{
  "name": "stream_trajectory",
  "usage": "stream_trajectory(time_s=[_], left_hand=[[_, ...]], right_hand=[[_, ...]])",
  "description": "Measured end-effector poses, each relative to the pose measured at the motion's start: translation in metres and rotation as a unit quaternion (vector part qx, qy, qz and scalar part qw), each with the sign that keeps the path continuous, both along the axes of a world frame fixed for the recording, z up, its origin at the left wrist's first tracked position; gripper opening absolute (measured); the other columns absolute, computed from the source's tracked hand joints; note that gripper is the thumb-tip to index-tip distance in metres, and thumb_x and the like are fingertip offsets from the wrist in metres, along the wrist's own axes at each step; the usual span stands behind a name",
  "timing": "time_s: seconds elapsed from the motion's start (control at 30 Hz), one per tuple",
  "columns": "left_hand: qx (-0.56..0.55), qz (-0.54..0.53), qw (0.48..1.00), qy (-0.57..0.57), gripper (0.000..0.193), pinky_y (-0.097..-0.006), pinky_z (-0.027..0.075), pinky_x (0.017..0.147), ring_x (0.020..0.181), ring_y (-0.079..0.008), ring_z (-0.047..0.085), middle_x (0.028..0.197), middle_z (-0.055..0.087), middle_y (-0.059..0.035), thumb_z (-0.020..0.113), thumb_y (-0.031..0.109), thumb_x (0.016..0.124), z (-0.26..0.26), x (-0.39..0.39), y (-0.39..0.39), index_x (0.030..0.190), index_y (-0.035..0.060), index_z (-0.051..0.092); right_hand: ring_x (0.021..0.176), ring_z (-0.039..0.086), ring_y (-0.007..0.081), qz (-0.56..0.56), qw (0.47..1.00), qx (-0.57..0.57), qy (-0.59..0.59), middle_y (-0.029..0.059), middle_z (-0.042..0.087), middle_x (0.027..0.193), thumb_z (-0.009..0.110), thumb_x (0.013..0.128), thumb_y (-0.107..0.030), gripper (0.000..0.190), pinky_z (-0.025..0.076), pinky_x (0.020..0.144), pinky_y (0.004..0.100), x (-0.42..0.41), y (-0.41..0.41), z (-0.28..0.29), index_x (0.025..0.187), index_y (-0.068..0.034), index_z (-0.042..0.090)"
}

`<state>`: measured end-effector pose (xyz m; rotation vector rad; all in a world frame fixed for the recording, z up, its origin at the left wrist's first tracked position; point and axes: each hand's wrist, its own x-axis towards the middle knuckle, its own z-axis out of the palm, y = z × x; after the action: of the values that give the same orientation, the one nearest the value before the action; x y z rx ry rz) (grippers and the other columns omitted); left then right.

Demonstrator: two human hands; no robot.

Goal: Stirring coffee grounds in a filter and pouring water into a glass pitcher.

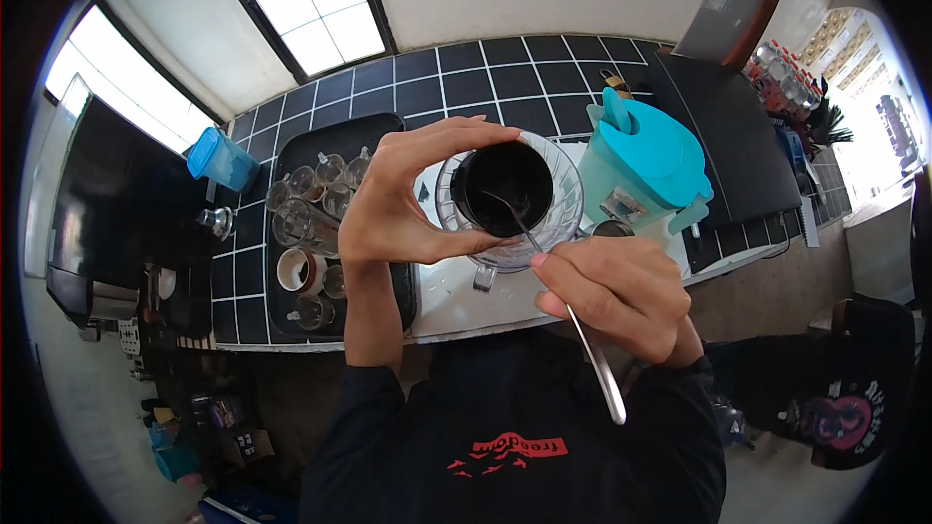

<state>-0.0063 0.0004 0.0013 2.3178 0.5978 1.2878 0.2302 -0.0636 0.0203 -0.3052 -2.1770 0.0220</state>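
Observation:
My left hand (408, 196) is closed around a black cup (535, 160), its thumb and fingers on opposite sides. The cup is tilted, with its dark inside facing me. In my right hand (615, 291) is a long metal spoon (601, 371); its far end reaches into the cup. Behind the cup is a clear ribbed plastic dripper (570, 196), with a clear handle at its lower edge. A small round metal container (613, 228) shows partly beyond my right hand. What the cup holds is too dark to tell.
A black tray (291, 145) with several glass cups stands left, a blue lidded container (226, 160) beyond it. Right of the dripper is a teal-lidded pitcher (648, 160). A black box-like surface (721, 153) lies farther right. The counter's front edge (473, 333) runs close to my body.

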Motion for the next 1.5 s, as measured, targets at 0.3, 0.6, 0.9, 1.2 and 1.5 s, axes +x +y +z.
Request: stream_trajectory(time_s=[0.3,0.6,0.9,1.2,1.5], left_hand=[[0.045,0.023,0.999,0.001,0.072,-0.0388,0.049,0.102,0.104,-0.0270,0.071,0.111,0.073,-0.0149,0.091,0.017,0.054,0.007,-0.005,0.000,0.119,-0.0008,0.068],[0.045,-0.028,0.998,-0.020,0.071,-0.0377,0.052,0.098,0.107,-0.0278,0.070,0.116,0.070,-0.0154,0.089,0.015,0.056,0.011,0.000,-0.007,0.122,-0.0012,0.065],[0.015,-0.058,0.998,-0.010,0.085,-0.0474,0.036,0.114,0.112,-0.0304,0.068,0.114,0.071,-0.0209,0.091,0.012,0.050,0.007,0.003,-0.009,0.126,-0.0085,0.059],[0.053,-0.058,0.997,0.012,0.078,-0.0379,0.053,0.099,0.109,-0.0281,0.069,0.121,0.068,-0.0164,0.090,0.014,0.056,0.009,0.002,-0.002,0.127,-0.0022,0.061],[0.022,-0.069,0.997,-0.036,0.079,-0.0378,0.053,0.098,0.110,-0.0276,0.068,0.122,0.067,-0.0162,0.089,0.013,0.056,0.004,-0.002,-0.004,0.128,-0.0015,0.060]], right_hand=[[0.063,0.068,0.0250,0.001,0.999,-0.005,0.050,0.0146,0.067,0.076,0.070,0.091,-0.022,0.030,0.055,0.052,0.0323,0.007,-0.010,0.008,0.096,0.007,0.070],[0.068,0.067,0.0247,-0.010,1.000,0.011,0.004,0.0135,0.065,0.083,0.078,0.078,-0.012,0.031,0.053,0.056,0.0324,0.011,0.000,0.015,0.101,0.006,0.069],[0.067,0.069,0.0218,-0.056,0.996,-0.036,0.057,0.0122,0.069,0.080,0.066,0.091,-0.028,0.028,0.053,0.054,0.0289,0.018,0.002,0.003,0.093,-0.001,0.074],[0.069,0.068,0.0180,-0.042,0.987,-0.134,0.078,0.0141,0.066,0.084,0.065,0.091,-0.024,0.026,0.053,0.057,0.0274,0.015,-0.005,0.010,0.099,-0.001,0.073],[0.070,0.068,0.0181,-0.010,0.987,-0.150,0.060,0.0142,0.066,0.086,0.060,0.097,-0.026,0.029,0.053,0.060,0.0278,0.016,0.002,0.000,0.104,0.000,0.072]])
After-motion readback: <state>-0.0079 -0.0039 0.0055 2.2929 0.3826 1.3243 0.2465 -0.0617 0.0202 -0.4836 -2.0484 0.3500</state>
